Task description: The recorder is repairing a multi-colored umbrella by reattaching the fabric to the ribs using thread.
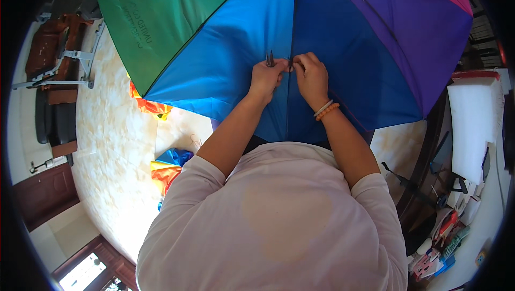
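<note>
An open umbrella (214,60) with panels in yellow, green, blue, purple and pink spreads before me, its dark ribs (293,17) showing on this side. My left hand (263,80) is closed around thread snips (270,59), whose two pointed blades stick up past the fingers. The thumb and forefinger of that hand reach toward the middle rib between the two blue panels. From the other side, my right hand (312,79) pinches at the same rib, fingertips almost meeting the left ones. A small dark part lies between them; its detail is too small to tell.
Bunched multicoloured fabric (170,168) lies on the pale floor (118,146) at left, with another orange piece (150,104) beyond it. Brown chairs (56,49) and a metal frame stand far left. Small coloured items (442,248) crowd the lower right, near a white panel (473,130).
</note>
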`<state>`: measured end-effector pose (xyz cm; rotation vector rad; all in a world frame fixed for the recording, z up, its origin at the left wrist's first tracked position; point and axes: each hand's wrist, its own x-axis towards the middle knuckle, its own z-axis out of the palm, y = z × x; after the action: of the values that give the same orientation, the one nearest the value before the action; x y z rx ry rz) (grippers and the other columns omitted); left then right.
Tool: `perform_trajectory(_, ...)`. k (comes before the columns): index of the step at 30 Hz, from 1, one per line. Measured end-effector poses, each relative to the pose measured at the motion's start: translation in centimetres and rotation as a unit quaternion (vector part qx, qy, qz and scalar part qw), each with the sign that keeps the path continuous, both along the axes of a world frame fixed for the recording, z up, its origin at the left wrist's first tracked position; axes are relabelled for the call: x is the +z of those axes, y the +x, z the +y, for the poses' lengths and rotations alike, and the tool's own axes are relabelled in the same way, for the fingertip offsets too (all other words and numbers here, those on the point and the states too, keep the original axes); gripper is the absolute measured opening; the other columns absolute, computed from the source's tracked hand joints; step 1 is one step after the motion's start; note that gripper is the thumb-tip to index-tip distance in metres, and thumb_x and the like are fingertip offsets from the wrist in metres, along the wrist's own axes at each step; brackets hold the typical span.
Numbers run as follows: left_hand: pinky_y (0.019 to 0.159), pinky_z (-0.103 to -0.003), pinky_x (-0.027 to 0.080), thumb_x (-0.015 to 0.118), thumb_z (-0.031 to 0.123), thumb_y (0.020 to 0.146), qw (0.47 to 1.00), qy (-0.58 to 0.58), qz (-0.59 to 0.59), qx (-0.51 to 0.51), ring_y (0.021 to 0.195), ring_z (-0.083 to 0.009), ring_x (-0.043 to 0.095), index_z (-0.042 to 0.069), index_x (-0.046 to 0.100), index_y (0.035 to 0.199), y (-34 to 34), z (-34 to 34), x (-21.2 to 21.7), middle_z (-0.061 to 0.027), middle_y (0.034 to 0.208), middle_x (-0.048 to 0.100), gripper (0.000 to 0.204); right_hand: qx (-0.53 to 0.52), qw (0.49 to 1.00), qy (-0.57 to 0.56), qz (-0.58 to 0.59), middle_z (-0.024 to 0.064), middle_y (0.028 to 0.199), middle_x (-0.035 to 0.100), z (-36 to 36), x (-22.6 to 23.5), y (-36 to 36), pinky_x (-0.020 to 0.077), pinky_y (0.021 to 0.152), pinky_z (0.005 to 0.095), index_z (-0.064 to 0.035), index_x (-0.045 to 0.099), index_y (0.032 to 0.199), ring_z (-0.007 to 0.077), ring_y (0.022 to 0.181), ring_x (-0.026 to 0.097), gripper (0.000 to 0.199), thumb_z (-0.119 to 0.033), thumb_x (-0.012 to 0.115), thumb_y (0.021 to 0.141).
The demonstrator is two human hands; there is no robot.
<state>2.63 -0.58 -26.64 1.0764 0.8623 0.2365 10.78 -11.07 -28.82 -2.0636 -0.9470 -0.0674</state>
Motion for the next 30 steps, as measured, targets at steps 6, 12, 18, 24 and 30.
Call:
perform_trajectory(6,0.043,-0.018,0.033,0.059,0.013,0.09,0.996,0.074,-0.045,0.008,0.05,-0.0056,0.041,0.002,0.06,0.094,0.4,-0.7,-0.8,-0.0063,0.074,0.062,0.012,0.006,0.999,0.016,0.033,0.0053,0.091,0.06,0.0,0.0,-0.1,0.0444,0.07,0.0322,-0.0058,0.064,0.086,0.022,0.073,0.057,0.009,-0.007,0.064,0.077)
perform_trajectory(12,0.043,-0.02,0.033,0.051,0.014,0.094,0.974,0.17,-0.096,0.112,0.049,-0.0066,0.042,0.005,0.052,0.096,0.7,-1.2,-3.4,-0.0077,0.078,0.063,0.01,0.022,0.984,0.031,-0.172,0.0037,0.099,0.058,1.2,2.3,-0.4,0.044,0.072,0.0287,-0.005,0.064,0.083,0.0202,0.081,0.056,0.006,-0.007,0.064,0.078)
perform_trajectory(18,0.048,-0.024,0.042,0.044,0.011,0.095,0.986,0.145,-0.056,0.063,0.053,-0.0114,0.051,0.003,0.047,0.095,0.8,-1.6,-1.5,-0.0087,0.076,0.06,0.009,0.042,0.952,-0.033,-0.301,0.0078,0.097,0.059,2.6,2.1,1.4,0.0423,0.069,0.0293,-0.0054,0.061,0.084,0.0209,0.078,0.054,0.007,-0.011,0.059,0.081)
perform_trajectory(24,0.051,-0.025,0.041,0.048,0.011,0.094,0.998,0.022,-0.029,0.06,0.058,-0.0101,0.05,0.005,0.05,0.093,-0.4,-1.2,-0.8,-0.0069,0.077,0.06,0.007,0.006,0.805,0.397,0.441,0.0088,0.083,0.063,-5.1,11.8,5.5,0.0401,0.048,0.0195,-0.0035,0.056,0.093,0.0106,0.056,0.051,0.011,-0.011,0.048,0.094)
perform_trajectory(30,0.06,-0.026,0.046,0.061,0.004,0.085,0.978,0.207,0.02,-0.006,0.064,-0.0127,0.054,0.005,0.052,0.085,0.9,-0.7,-4.6,-0.0054,0.076,0.06,0.008,0.325,0.577,0.414,0.625,0.0095,0.086,0.061,-25.1,20.8,12.2,0.0421,0.056,0.0208,-0.0015,0.057,0.101,0.0104,0.064,0.053,0.012,-0.006,0.051,0.091)
